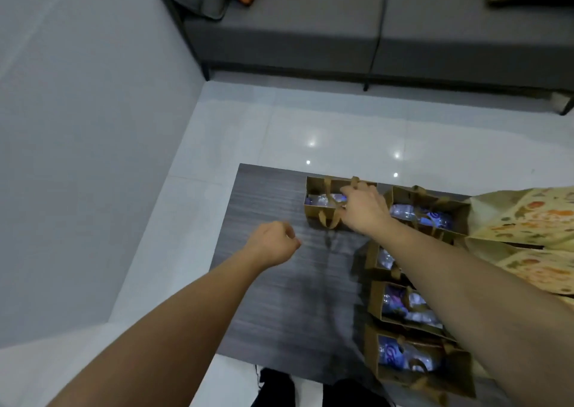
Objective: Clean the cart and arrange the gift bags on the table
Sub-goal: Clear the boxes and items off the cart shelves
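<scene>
From the head view, a brown paper gift bag (pixel 323 211) with ribbon handles stands open near the far edge of the dark wood-grain table (pixel 273 282), a plastic-wrapped item with blue print lying inside it. Four more brown bags of the same kind stand to its right and nearer along the table's right side. The right hand (pixel 363 209) reaches across over the far bag, fingers curled round its ribbon handles. The left hand (pixel 273 242) hovers above the bare tabletop, closed into a loose fist with nothing in it. Patterned yellow bags (pixel 528 220) lie at the right edge.
</scene>
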A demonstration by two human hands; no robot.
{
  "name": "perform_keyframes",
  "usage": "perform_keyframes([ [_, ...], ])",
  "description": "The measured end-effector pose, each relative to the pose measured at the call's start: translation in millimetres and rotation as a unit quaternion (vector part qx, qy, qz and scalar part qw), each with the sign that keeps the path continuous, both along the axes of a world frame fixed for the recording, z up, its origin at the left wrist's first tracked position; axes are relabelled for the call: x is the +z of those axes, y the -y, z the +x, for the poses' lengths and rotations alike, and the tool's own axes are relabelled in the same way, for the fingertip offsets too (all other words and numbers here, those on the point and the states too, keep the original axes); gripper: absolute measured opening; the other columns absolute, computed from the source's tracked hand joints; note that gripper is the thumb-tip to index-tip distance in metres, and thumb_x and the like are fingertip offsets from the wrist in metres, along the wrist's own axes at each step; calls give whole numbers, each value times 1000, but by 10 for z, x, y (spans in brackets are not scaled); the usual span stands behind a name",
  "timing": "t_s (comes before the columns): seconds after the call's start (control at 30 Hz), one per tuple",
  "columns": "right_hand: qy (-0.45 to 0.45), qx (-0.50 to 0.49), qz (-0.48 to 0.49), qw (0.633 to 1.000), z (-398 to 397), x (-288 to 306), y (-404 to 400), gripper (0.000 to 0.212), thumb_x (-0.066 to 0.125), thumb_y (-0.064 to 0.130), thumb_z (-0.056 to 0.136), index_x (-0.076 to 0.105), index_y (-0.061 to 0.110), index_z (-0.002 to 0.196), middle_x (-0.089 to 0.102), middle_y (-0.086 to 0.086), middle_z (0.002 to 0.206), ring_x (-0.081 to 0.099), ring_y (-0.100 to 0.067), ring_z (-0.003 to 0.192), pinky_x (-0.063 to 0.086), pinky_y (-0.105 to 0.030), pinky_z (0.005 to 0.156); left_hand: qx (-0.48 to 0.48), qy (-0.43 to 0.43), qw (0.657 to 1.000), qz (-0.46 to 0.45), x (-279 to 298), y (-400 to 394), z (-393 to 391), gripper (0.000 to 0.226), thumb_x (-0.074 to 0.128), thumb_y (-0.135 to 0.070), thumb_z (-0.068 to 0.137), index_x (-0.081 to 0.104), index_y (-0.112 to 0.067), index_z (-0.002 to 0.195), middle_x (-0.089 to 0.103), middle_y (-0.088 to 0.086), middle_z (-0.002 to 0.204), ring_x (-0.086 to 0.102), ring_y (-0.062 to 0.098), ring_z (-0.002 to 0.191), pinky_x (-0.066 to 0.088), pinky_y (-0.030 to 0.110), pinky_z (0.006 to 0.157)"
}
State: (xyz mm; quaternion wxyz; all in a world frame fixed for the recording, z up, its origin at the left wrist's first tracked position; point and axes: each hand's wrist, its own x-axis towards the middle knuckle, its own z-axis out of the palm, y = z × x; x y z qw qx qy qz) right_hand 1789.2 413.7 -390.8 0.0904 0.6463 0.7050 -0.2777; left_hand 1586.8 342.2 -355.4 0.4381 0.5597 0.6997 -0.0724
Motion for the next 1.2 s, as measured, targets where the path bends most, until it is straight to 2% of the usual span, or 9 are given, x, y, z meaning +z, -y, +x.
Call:
perform_keyframes([
  [0.2, 13, -46, 13, 999, 12, 229, 417, 63, 68, 29, 88, 45, 25, 147, 52, -10, 137, 45, -31, 126, 42, -45, 106, -63, 29, 997, 31, 207, -126, 44, 24, 61, -30, 99, 69, -14, 114, 67, 7, 114, 61, 23, 105, 51, 38, 95],
  [0.37, 42, -133, 64, 988, 8, 774, 887, 61, 64, 33, 89, 45, 25, 146, 48, -10, 142, 42, -31, 130, 39, -46, 106, -155, 41, 982, 98, 608, -202, 229, 22, 63, -36, 96, 69, -19, 110, 67, 5, 114, 58, 20, 103, 46, 28, 87],
  [0.47, 55, -182, 121, 974, 39, 1125, 1263, 53, 61, 32, 89, 50, 25, 140, 50, -7, 138, 43, -30, 127, 42, -46, 103, -221, 59, 961, 155, 921, -141, 429, 15, 64, -38, 95, 66, -25, 103, 67, 4, 112, 59, 21, 100, 48, 31, 83],
  [0.6, 74, -277, 182, 940, 154, 1481, 1898, 55, 59, 33, 89, 50, 28, 143, 53, -6, 134, 45, -30, 125, 40, -42, 104, -311, 92, 917, 232, 1245, 84, 806, 24, 63, -35, 95, 67, -21, 114, 66, 5, 115, 59, 23, 105, 52, 36, 88],
  [0.77, 99, -402, 179, 892, 432, 1725, 3052, 57, 59, 39, 91, 45, 30, 146, 49, -3, 136, 43, -29, 129, 40, -44, 105, -422, 130, 861, 252, 1663, 778, 1430, 26, 60, -37, 96, 66, -20, 116, 65, 3, 110, 60, 20, 99, 56, 37, 85],
  [0.9, 81, -500, 190, 841, 710, 1892, 3906, 63, 62, 47, 89, 45, 30, 147, 52, -5, 135, 47, -29, 128, 44, -40, 102, -526, 133, 793, 278, 1976, 1468, 1921, 42, 56, -39, 100, 58, -17, 135, 61, 9, 131, 58, 26, 117, 43, 30, 82],
  [1.0, 68, -554, 202, 805, 902, 1998, 4486, 66, 63, 48, 89, 44, 28, 149, 50, -8, 141, 43, -31, 133, 42, -42, 105, -586, 136, 740, 299, 2164, 2050, 2276, 48, 54, -41, 101, 53, -15, 141, 65, 12, 126, 62, 27, 109, 45, 32, 82],
  [1.1, 64, -593, 216, 773, 1120, 2058, 5123, 67, 63, 48, 88, 44, 29, 149, 49, -9, 143, 43, -33, 134, 41, -42, 106, -634, 131, 693, 317, 2259, 2668, 2666, 47, 54, -41, 100, 53, -16, 140, 58, 12, 135, 59, 28, 116, 44, 31, 84],
  [1.2, 62, -630, 222, 741, 1372, 2048, 5918, 65, 63, 48, 89, 44, 29, 148, 51, -9, 140, 45, -32, 131, 42, -41, 104, -668, 137, 656, 324, 2263, 3370, 3125, 46, 54, -39, 99, 53, -16, 139, 57, 12, 135, 61, 28, 115, 46, 31, 85],
])
